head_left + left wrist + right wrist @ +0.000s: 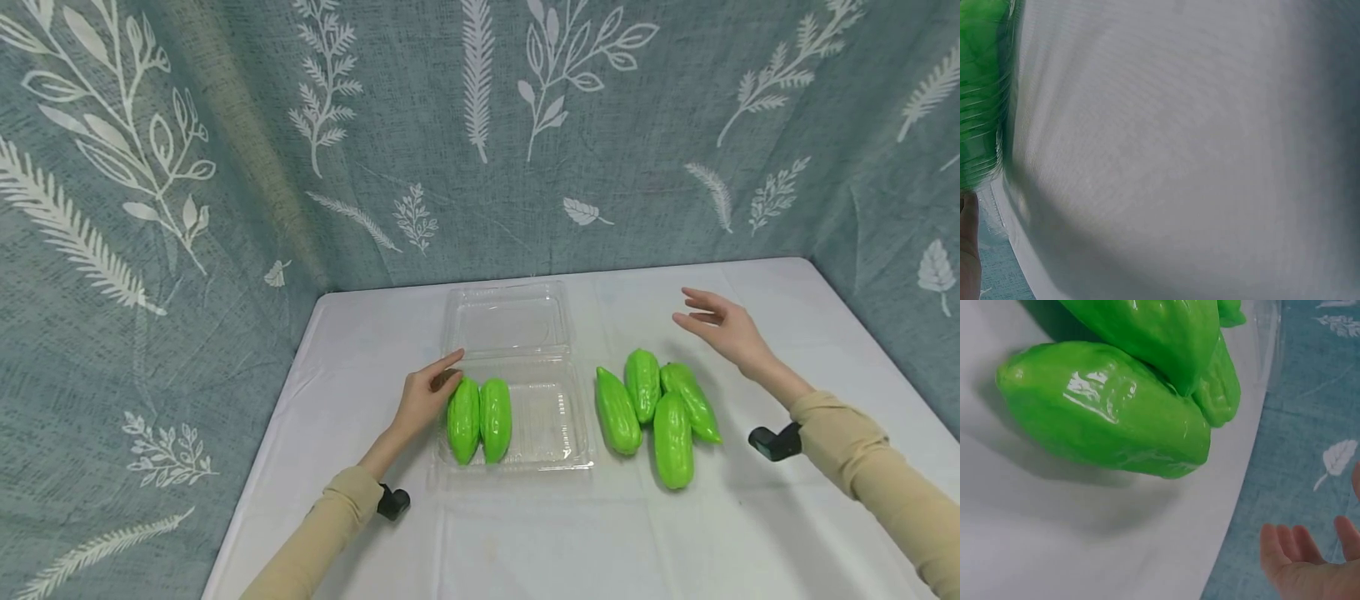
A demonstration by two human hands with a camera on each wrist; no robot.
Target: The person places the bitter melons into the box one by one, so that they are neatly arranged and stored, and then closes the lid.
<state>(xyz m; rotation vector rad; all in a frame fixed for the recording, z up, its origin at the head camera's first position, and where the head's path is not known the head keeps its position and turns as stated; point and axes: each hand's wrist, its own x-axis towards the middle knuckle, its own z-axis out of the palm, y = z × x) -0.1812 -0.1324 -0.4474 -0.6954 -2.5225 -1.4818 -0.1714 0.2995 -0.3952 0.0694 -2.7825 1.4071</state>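
A clear plastic clamshell box (536, 421) lies open on the table, its lid (510, 321) folded back. Two glossy green gourd-like vegetables (495, 421) lie side by side in the left of its base. My left hand (426, 396) is at the box's left side, thumb and forefinger apart around the upper end of the left vegetable (463, 421). In the left wrist view a thumb (969, 231) shows right at the box's corner. My right hand (720, 329) hovers, fingers spread and holding nothing, beyond a cluster of several similar vegetables (672, 442).
The table (517, 542) has a white cover. A blue-green curtain (450, 217) with white leaf prints hangs behind and along both sides. Each wrist carries a small black camera, one (776, 442) below the right sleeve, the other (393, 502) below the left.
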